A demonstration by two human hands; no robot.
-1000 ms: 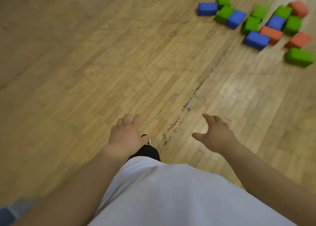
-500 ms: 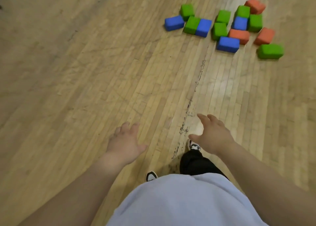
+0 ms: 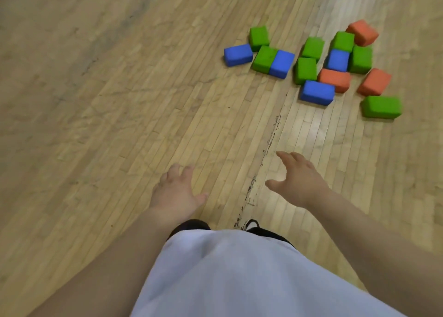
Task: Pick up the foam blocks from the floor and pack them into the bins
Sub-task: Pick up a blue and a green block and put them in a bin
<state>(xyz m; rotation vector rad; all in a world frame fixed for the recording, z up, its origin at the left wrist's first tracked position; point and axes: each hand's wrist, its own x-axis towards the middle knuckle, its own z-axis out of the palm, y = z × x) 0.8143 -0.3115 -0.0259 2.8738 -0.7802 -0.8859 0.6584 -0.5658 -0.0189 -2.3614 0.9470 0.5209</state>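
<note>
Rectangular foam blocks in green, blue and orange lie in a loose cluster on the pale wooden plank floor, mostly beyond the far end of a dark scuff line. The left hand hovers left of that line and the right hand right of it, both empty, fingers loosely spread.

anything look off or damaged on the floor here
A dark, broken scuff line runs along the wood floor from near the shoe toward the foam blocks, like scraped finish. The blocks lie scattered in a loose cluster, none visibly damaged.
</note>
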